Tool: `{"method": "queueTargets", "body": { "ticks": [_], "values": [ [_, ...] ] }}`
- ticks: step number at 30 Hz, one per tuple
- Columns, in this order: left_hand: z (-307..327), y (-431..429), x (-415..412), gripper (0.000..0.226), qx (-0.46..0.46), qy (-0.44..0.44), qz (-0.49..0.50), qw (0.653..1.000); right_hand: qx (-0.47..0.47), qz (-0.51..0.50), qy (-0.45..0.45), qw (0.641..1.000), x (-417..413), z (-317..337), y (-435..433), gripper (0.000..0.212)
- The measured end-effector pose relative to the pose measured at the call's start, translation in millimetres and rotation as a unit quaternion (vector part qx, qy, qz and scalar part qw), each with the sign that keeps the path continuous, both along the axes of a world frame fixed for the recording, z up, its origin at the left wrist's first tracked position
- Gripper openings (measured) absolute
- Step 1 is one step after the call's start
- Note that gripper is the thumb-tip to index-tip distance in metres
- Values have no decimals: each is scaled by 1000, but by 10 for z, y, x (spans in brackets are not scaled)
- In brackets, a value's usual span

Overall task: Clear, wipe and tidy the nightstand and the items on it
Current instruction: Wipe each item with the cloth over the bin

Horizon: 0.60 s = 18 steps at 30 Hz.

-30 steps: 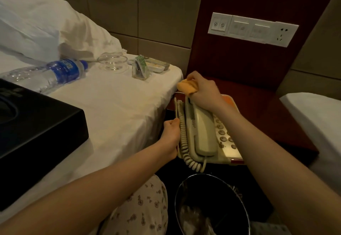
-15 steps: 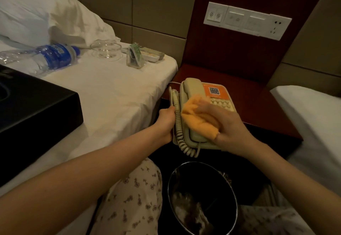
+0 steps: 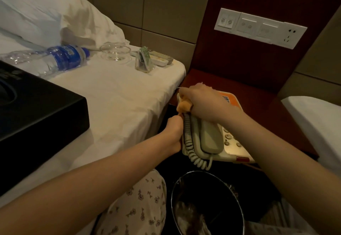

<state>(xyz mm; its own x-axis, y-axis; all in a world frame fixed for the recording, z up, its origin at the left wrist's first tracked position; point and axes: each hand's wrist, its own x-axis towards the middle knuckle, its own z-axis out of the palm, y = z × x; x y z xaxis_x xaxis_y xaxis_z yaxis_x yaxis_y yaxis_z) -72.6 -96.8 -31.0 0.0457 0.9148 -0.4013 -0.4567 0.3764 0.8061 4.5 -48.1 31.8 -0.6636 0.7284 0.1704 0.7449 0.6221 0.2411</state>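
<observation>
Head view: gripping left edge of phone in left hand, fingers curled beside coiled cord; pressing orange cloth, bunched in curled fingers of right hand, onto top end of handset in its cradle. Noted phone at front left of nightstand, just beside bed, above bin. Logged on bed: bottle lying flat, glass bowl, black box.

The telephone sits on the nightstand between the left bed, which carries the box, bottle and bowl, and the right bed, with the bin before it.
</observation>
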Motion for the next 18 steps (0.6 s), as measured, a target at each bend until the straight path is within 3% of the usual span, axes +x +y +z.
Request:
{"method": "queueTargets", "body": {
  "ticks": [8,15,18],
  "values": [
    [97,-56,-15,42,-23,-44,2,999,-50,-38,0,998,-180,11,438,19],
    [271,-209,-26,39,0,-86,29,996,19,10,-14,1000,-8,-76,-20,23],
    [277,-242,-52,44,-18,-86,22,996,1,44,-10,999,106,-11,-247,21]
  ]
}}
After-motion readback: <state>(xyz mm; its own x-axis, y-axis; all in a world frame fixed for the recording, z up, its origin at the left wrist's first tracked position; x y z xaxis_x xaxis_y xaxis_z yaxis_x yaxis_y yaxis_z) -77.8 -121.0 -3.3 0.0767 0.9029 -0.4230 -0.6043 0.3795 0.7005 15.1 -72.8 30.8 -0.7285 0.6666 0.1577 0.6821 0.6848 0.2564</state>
